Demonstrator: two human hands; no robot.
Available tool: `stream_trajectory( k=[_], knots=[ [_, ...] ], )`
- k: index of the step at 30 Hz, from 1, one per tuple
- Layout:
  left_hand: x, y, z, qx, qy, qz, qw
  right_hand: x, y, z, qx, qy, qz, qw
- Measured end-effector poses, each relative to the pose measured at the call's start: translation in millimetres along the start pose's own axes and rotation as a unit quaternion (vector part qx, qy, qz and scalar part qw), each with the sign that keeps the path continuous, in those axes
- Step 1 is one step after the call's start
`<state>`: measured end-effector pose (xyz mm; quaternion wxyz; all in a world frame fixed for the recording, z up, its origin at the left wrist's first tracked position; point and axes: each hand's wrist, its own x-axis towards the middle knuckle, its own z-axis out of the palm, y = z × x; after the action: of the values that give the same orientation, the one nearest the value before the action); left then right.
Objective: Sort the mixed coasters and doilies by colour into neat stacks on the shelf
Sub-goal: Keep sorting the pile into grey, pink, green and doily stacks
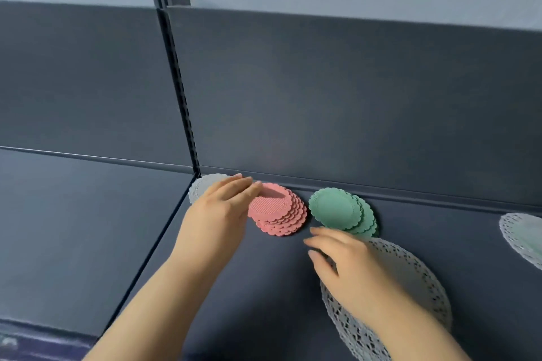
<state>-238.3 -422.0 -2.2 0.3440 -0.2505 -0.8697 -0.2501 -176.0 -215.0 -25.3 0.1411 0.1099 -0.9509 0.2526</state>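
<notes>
Here, the grip of the left hand (223, 208) lay flat and apart on the fanned pink stack (281, 214), the right hand (352, 267) loose and empty just short of the green stack (343, 211); a hard nudge risked spilling pink coasters along the shelf (264, 302).

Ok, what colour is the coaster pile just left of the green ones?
The coaster pile is pink, seen clearly in the head view.

**Dark shelf, coasters in a row**

The dark grey shelf (264, 287) carries three piles along its back wall: grey coasters (199, 187) in the left corner, a slanting pink stack (281, 214) beside them, then a green stack (343, 211). A white lace doily (416, 281) lies just in front of the green stack. A second doily (519, 237) lies at the right edge.
</notes>
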Motion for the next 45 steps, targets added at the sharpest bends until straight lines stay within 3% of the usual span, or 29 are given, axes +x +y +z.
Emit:
stream_trajectory(
  k=[2, 5, 7, 13, 17, 24, 34, 40, 45],
  knots=[
    [15, -12, 19, -0.031, -0.04, 0.018, 0.999, 1, -4, 7, 0.009, 0.003, 0.034, 0.999],
    [16, -19, 57, 0.045, -0.281, 0.052, 0.957, -3, -10, 14, -0.02, -0.002, 0.077, 0.997],
    [11, -20, 66, 0.082, -0.354, 0.038, 0.931, -6, -13, 16, -0.028, 0.004, 0.101, 0.995],
    [15, -23, 49, 0.077, -0.324, 0.082, 0.939, -5, -23, 14, -0.041, -0.003, 0.149, 0.988],
    [11, -25, 42, 0.048, -0.247, 0.139, 0.958, -2, -27, 13, -0.041, -0.004, 0.177, 0.983],
    [-6, 13, 32, 0.05, -0.218, 0.15, 0.963, -11, -23, -3, -0.071, -0.008, 0.157, 0.985],
    [-48, 134, 51, 0.023, -0.219, 0.108, 0.97, -101, 32, -75, -0.113, -0.022, 0.106, 0.988],
    [-77, 258, 74, 0.025, -0.231, 0.088, 0.969, -189, 95, -132, -0.13, 0.009, 0.132, 0.983],
    [-89, 314, 85, 0.031, -0.233, 0.072, 0.969, -237, 137, -167, -0.116, -0.008, 0.155, 0.981]
  ],
)
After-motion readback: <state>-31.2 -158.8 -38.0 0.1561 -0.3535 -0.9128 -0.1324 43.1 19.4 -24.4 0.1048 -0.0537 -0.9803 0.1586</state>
